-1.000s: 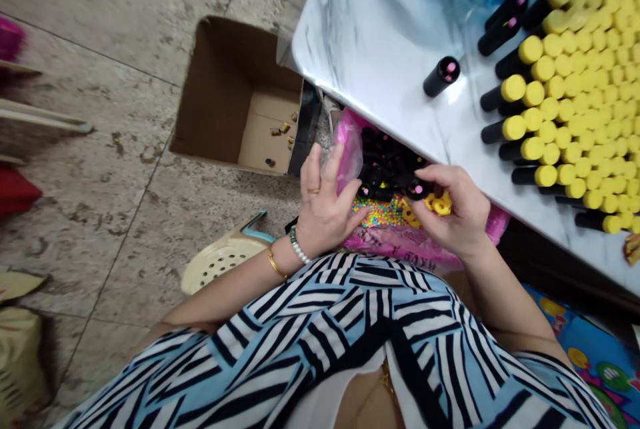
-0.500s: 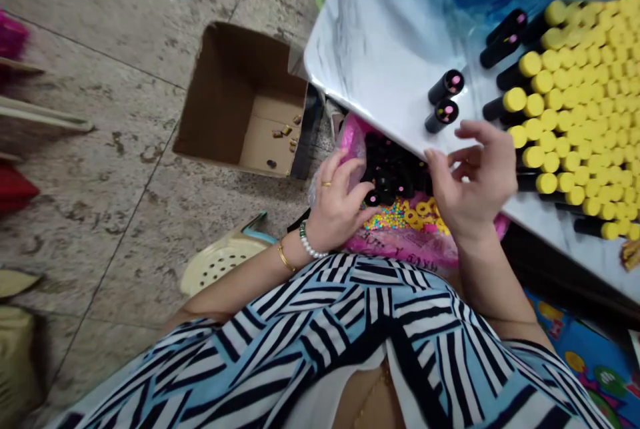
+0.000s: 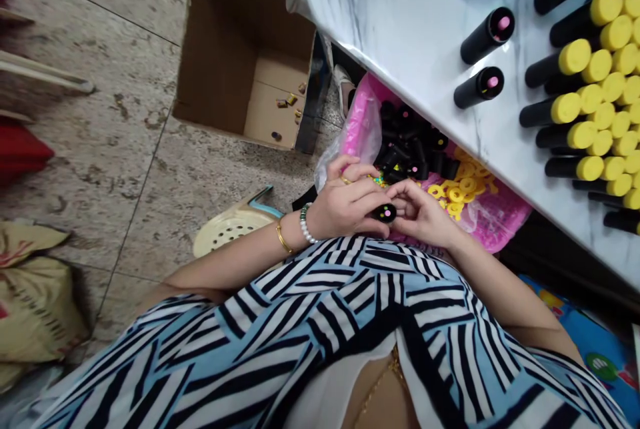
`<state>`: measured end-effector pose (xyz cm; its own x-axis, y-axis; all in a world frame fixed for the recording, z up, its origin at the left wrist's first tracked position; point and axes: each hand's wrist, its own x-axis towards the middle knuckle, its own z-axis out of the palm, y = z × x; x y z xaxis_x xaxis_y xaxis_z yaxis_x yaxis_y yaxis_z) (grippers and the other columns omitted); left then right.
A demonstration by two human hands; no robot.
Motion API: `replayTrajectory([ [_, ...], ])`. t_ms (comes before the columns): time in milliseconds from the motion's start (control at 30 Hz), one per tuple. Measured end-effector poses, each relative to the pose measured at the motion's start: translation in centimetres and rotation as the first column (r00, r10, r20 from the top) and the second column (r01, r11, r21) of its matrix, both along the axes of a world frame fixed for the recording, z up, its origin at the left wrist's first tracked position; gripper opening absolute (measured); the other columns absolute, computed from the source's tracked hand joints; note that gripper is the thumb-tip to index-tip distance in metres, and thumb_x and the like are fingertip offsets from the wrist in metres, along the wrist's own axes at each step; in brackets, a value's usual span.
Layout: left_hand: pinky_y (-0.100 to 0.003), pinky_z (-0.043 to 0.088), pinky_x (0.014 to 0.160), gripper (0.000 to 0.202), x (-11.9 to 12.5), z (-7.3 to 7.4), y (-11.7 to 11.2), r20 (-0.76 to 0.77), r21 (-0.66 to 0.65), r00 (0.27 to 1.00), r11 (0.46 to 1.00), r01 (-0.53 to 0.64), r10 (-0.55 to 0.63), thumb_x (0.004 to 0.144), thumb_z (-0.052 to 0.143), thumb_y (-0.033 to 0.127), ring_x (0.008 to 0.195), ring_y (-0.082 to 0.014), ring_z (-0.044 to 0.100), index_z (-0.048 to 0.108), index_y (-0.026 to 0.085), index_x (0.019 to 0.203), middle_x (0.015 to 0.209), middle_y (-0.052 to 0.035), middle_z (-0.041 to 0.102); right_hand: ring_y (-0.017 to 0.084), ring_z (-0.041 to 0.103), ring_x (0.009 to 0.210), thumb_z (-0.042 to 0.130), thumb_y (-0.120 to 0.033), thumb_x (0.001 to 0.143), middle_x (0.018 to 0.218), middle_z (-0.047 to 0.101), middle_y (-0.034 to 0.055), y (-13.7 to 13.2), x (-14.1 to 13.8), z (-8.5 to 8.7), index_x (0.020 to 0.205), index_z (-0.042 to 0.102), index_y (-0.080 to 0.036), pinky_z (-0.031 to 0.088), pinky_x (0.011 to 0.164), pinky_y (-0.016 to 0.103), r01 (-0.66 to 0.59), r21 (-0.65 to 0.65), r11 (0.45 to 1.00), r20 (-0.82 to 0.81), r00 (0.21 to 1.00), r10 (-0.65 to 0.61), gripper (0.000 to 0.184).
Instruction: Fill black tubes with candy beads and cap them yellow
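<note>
A short black tube (image 3: 385,213) is gripped between the thumb and fingers of my left hand (image 3: 343,205), its round open end turned up and showing pink and yellow bits inside. Close against that end is my right hand (image 3: 423,215), fingers curled inward with the thumb beneath. Whatever lies between those fingertips is too small or hidden to make out. Both hands are over a pink basket (image 3: 363,105), which holds a pile of black tubes (image 3: 410,149), yellow rings (image 3: 457,192) and small coloured beads (image 3: 381,180), partly covered by my hands.
On the white marbled table (image 3: 390,15) stand two uncapped black tubes (image 3: 483,85) with pink inside. Many yellow-capped black tubes (image 3: 565,109) fill its right side. An open cardboard box (image 3: 220,49) with a few small bits and a cream stool (image 3: 230,232) are on the left.
My right hand has come down from the table edge to beside my left hand. My left hand now holds a black tube up close to my body. The view has shifted nearer to the table.
</note>
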<state>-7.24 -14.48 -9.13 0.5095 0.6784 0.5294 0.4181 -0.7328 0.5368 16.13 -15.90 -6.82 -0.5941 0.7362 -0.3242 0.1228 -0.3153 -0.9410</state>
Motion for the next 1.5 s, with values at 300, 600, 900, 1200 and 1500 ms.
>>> replayTrajectory([
  [300, -0.059, 0.032, 0.123, 0.05, -1.2, -0.6, -0.1, 0.02, -0.231, 0.895, 0.873, -0.429, 0.446, 0.092, 0.068, 0.051, 0.149, -0.0367, 0.037, 0.061, 0.025, 0.135, 0.159, -0.0137, 0.036, 0.029, 0.059, 0.099, 0.053, -0.019, 0.101, 0.105, 0.069, 0.0154, 1.7, 1.3, 0.5, 0.115, 0.069, -0.014, 0.051, 0.085, 0.042, -0.707, 0.417, 0.571, 0.873, 0.487, -0.033, 0.022],
  [600, -0.058, 0.037, 0.121, 0.042, -1.1, -1.2, -0.5, 0.053, -0.305, 0.905, 0.87, -0.388, 0.422, 0.096, 0.06, 0.038, 0.147, -0.0342, 0.041, 0.058, 0.023, 0.135, 0.156, -0.0142, 0.038, 0.022, 0.069, 0.105, 0.062, -0.015, 0.093, 0.117, 0.071, 0.0087, 1.6, 1.0, 0.6, 0.125, 0.066, -0.022, 0.056, 0.092, 0.036, -0.459, 0.473, 0.752, 0.62, 0.78, 0.086, 0.033],
  [900, -0.056, 0.042, 0.111, 0.033, -0.8, 0.7, 1.3, 0.011, -0.09, 0.978, 0.974, -0.206, 0.208, 0.086, 0.075, 0.041, 0.129, -0.0327, 0.053, 0.071, 0.029, 0.116, 0.119, -0.0065, 0.067, 0.022, 0.071, 0.114, 0.077, -0.027, 0.09, 0.12, 0.075, 0.0053, 1.2, 2.8, 2.7, 0.118, 0.071, -0.027, 0.055, 0.105, 0.04, 0.028, 0.389, 0.921, 0.237, 0.963, -0.129, 0.029],
  [1200, -0.064, 0.038, 0.113, 0.035, 1.8, 1.7, 2.0, -0.381, -0.146, 0.922, 0.981, -0.127, 0.063, 0.086, 0.073, 0.029, 0.138, -0.0425, 0.046, 0.071, 0.016, 0.119, 0.131, -0.0207, 0.062, 0.024, 0.07, 0.094, 0.08, -0.026, 0.084, 0.109, 0.072, 0.0064, 2.2, 2.5, 6.8, 0.118, 0.069, -0.028, 0.061, 0.086, 0.043, 0.13, 0.821, 0.556, 0.307, 0.72, -0.622, 0.035],
  [1500, -0.063, 0.043, 0.11, 0.043, 1.1, 1.9, 2.2, -0.386, -0.103, 0.923, 0.993, -0.051, 0.008, 0.085, 0.077, 0.034, 0.135, -0.0421, 0.049, 0.069, 0.018, 0.124, 0.129, -0.0188, 0.064, 0.026, 0.066, 0.102, 0.075, -0.018, 0.083, 0.11, 0.067, 0.0082, 2.7, 2.5, 7.2, 0.118, 0.062, -0.027, 0.059, 0.088, 0.044, 0.027, 0.91, 0.414, 0.279, 0.7, -0.658, 0.038],
])
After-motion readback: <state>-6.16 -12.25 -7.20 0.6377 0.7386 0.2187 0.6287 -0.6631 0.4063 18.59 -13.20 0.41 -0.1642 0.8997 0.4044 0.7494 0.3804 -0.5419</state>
